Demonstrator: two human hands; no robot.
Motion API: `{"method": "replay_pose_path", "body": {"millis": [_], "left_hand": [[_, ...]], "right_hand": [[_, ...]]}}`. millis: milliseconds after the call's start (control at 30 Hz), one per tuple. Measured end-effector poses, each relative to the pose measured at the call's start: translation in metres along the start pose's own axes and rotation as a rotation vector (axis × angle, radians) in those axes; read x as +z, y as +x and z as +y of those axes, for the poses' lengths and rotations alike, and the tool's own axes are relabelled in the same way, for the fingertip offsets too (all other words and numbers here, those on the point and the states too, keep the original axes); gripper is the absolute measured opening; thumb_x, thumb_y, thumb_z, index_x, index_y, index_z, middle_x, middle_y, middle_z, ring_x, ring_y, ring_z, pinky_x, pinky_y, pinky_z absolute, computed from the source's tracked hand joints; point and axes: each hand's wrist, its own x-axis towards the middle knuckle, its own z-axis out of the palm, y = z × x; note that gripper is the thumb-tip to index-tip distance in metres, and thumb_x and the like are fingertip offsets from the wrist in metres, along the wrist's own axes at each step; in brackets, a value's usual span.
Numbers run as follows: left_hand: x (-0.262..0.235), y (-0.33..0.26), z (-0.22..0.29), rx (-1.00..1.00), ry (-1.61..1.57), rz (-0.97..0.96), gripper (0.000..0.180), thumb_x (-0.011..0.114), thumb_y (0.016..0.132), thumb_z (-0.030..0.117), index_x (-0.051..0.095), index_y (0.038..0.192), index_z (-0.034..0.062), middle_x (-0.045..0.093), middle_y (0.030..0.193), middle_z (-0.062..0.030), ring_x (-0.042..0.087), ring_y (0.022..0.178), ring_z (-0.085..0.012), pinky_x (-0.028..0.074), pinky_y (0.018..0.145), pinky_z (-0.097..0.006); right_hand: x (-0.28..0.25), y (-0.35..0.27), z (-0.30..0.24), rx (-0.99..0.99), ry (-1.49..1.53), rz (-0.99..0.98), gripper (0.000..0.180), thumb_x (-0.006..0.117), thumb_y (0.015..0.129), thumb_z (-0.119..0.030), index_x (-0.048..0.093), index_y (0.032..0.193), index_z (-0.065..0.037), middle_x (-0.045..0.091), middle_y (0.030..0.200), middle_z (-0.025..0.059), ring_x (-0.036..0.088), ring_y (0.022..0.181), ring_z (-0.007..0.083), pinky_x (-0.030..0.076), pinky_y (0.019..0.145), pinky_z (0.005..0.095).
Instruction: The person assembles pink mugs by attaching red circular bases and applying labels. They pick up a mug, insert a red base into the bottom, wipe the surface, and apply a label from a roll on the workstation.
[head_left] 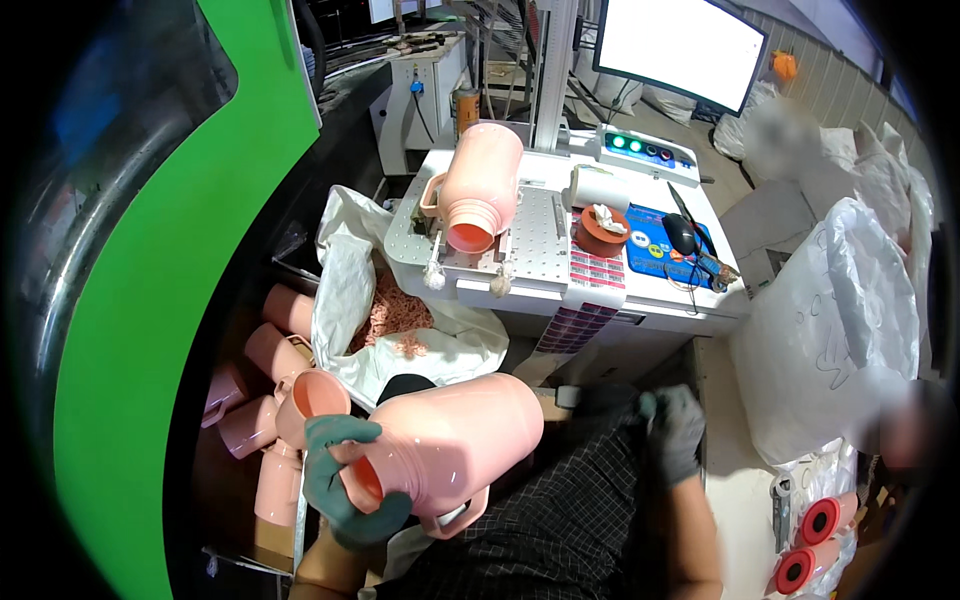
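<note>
from my remote station, i read clock positions from the center of the head view. my left hand (pixel 328 490), gloved in green, is at 7 o'clock, clamped around the neck of the pink jug (pixel 465 440). the jug lies tilted at 6 o'clock, mouth toward 8, handle toward 6, above the dark checked cloth (pixel 560 500). my right hand (pixel 677 440), gloved in gray, is at 4 o'clock beside that cloth; it is blurred, and i cannot tell whether its fingers are apart or together. a second jug (pixel 485 180) rests on the perforated plate (pixel 410 243) at 12 o'clock, mouth toward 6. the tape roll (pixel 602 243) sits at 2 o'clock. at 8 o'clock, a white sack (pixel 335 270) contains pink scraps (pixel 400 312); farther out are stacked pink vessels (pixel 278 485).
</note>
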Motion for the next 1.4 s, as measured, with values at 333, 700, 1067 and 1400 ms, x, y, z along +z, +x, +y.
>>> {"method": "replay_pose_path", "body": {"millis": [333,700,1067,1400], "left_hand": [[0.009,-0.029,-0.009,-0.139,-0.171,0.093,0.062,0.073,0.083,0.03,0.053,0.134,0.0018,0.056,0.13,-0.0181,0.055,0.122,-0.0307,0.042,0.109,-0.048],[0.046,-0.017,-0.008,-0.299,-0.236,0.142,0.063,0.068,0.091,0.034,0.048,0.14,0.0001,0.055,0.138,-0.0187,0.056,0.127,-0.0303,0.045,0.111,-0.046],[0.058,-0.027,0.009,-0.419,-0.285,0.171,0.055,0.06,0.099,0.036,0.054,0.138,-0.0017,0.057,0.142,-0.0207,0.058,0.129,-0.0352,0.047,0.109,-0.049],[0.058,-0.081,0.083,-0.289,-0.596,-0.321,0.06,0.08,0.091,0.033,0.055,0.137,0.0036,0.059,0.136,-0.0196,0.057,0.126,-0.0365,0.046,0.107,-0.047]], "right_hand": [[-0.017,-0.016,-0.005,0.196,0.203,0.08,0.041,0.072,0.096,-0.013,0.061,0.132,0.002,0.063,0.13,0.0235,0.062,0.119,0.0417,0.05,0.102,0.0464],[-0.039,-0.125,-0.03,0.618,0.369,0.097,0.041,0.073,0.096,-0.019,0.064,0.13,0.002,0.066,0.125,0.0208,0.064,0.115,0.0354,0.051,0.102,0.0435],[-0.087,-0.119,-0.045,0.633,0.629,-0.01,0.039,0.071,0.098,-0.016,0.064,0.133,0.0,0.067,0.129,0.0157,0.066,0.117,0.0264,0.052,0.105,0.039],[-0.125,-0.128,-0.107,1.244,1.373,-0.107,0.047,0.056,0.108,-0.037,0.063,0.134,0.001,0.07,0.124,0.0131,0.066,0.113,0.0217,0.053,0.099,0.0358]]}}
